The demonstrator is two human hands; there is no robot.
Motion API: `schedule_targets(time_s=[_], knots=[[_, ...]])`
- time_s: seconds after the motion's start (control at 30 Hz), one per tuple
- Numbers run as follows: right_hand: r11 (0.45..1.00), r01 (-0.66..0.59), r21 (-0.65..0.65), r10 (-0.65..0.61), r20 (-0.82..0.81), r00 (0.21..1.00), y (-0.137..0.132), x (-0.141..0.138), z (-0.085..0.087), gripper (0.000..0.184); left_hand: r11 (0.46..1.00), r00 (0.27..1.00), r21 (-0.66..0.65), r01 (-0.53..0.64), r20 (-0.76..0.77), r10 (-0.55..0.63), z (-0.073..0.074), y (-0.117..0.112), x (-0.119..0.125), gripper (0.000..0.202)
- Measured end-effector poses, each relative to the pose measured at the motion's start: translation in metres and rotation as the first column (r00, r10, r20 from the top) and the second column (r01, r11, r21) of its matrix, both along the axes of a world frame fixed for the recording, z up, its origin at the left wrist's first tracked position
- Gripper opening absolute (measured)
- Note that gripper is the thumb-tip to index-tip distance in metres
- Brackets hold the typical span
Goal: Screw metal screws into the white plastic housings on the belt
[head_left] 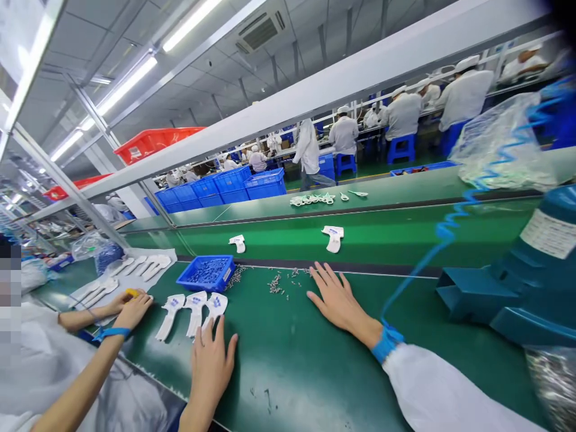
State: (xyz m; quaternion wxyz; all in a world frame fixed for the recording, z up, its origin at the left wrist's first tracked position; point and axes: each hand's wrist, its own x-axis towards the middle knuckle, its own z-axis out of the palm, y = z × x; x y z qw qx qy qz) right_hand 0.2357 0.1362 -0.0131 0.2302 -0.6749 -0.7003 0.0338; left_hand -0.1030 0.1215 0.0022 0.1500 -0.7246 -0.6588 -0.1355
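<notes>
My left hand (210,366) lies on the green bench mat (288,372), its fingertips at the lower end of the nearest of three white plastic gun-shaped housings (215,309). It holds nothing. My right hand (339,300) rests flat with fingers spread, close to scattered small metal screws (274,285). A blue plastic tray of screws (207,272) stands beyond them, between my hands. A blue strap (387,343) circles my right wrist, and a blue coiled cord (450,231) runs from it.
At the left, a co-worker's hands (128,306) hold a small yellow item over white sheets of parts. A teal machine (508,282) stands to the right. Raised green belts (360,237) carry more white housings. Blue crates (220,189) and workers on blue stools lie beyond.
</notes>
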Motion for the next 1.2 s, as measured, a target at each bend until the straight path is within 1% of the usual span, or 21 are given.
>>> schedule_targets(time_s=[0.03,0.1,0.17,0.23,0.3,0.37,0.43,0.5,0.57,0.63,0.73,0.83,0.87,0.93,1.03,1.13,1.2], knots=[[0.999,-0.045,-0.002,0.045,0.014,0.999,0.014,-0.006,0.001,0.061,1.0,1.0,0.01,0.021,0.001,-0.021,-0.005,-0.001,-0.009,0.045],[0.987,-0.163,0.002,0.163,0.032,0.986,0.034,-0.013,0.003,0.059,0.993,0.993,0.002,0.115,0.036,-0.115,-0.008,-0.003,-0.019,0.041],[0.969,-0.246,0.004,0.246,0.053,0.968,0.044,-0.013,0.002,0.055,0.976,0.972,-0.011,0.215,0.097,-0.213,-0.004,-0.01,-0.018,0.041],[0.962,-0.274,0.001,0.273,0.08,0.959,0.042,-0.004,0.0,0.051,0.957,0.946,-0.025,0.288,0.164,-0.28,0.002,-0.023,-0.007,0.042],[0.96,-0.281,-0.003,0.28,0.109,0.954,0.034,0.01,-0.003,0.048,0.94,0.92,-0.041,0.338,0.224,-0.321,0.006,-0.041,0.011,0.045],[0.964,-0.267,0.005,0.264,0.145,0.954,0.022,0.026,-0.004,0.05,0.918,0.893,-0.062,0.391,0.265,-0.363,0.006,-0.061,0.034,0.053],[0.972,-0.234,0.017,0.227,0.178,0.957,0.011,0.04,-0.003,0.052,0.883,0.861,-0.086,0.462,0.28,-0.423,0.001,-0.08,0.061,0.064],[0.981,-0.192,0.022,0.184,0.196,0.963,0.0,0.049,-0.002,0.049,0.848,0.833,-0.103,0.52,0.283,-0.476,-0.008,-0.097,0.088,0.071],[0.989,-0.149,0.015,0.143,0.194,0.97,-0.009,0.055,-0.001,0.044,0.842,0.825,-0.106,0.529,0.299,-0.48,-0.016,-0.11,0.113,0.076],[0.995,-0.104,0.012,0.1,0.189,0.977,-0.019,0.06,0.0,0.041,0.848,0.82,-0.094,0.521,0.332,-0.467,-0.02,-0.119,0.131,0.075],[1.0,0.001,-0.012,0.001,0.162,0.987,-0.034,0.066,0.002,0.034,0.841,0.793,-0.057,0.538,0.374,-0.481,-0.014,-0.119,0.143,0.067],[0.99,0.106,-0.091,-0.094,0.124,0.988,-0.05,0.073,0.007,0.024,0.869,0.798,-0.045,0.494,0.421,-0.432,-0.006,-0.109,0.141,0.06],[0.986,0.117,-0.114,-0.104,0.115,0.988,-0.054,0.075,0.008,0.022,0.878,0.801,-0.057,0.475,0.442,-0.404,-0.005,-0.107,0.14,0.058],[0.985,0.113,-0.133,-0.102,0.087,0.991,-0.06,0.079,0.011,0.022,0.878,0.793,-0.096,0.469,0.484,-0.371,-0.003,-0.103,0.139,0.055],[0.987,0.094,-0.133,-0.095,0.003,0.996,-0.063,0.083,0.015,0.024,0.855,0.757,-0.126,0.504,0.54,-0.367,-0.001,-0.104,0.14,0.054],[0.99,0.075,-0.116,-0.082,-0.052,0.995,-0.064,0.085,0.017,0.025,0.804,0.707,-0.14,0.577,0.578,-0.407,0.003,-0.107,0.141,0.057],[0.988,0.09,-0.125,-0.098,-0.055,0.994,-0.066,0.086,0.017,0.024,0.777,0.691,-0.155,0.61,0.583,-0.427,0.006,-0.107,0.141,0.062]])
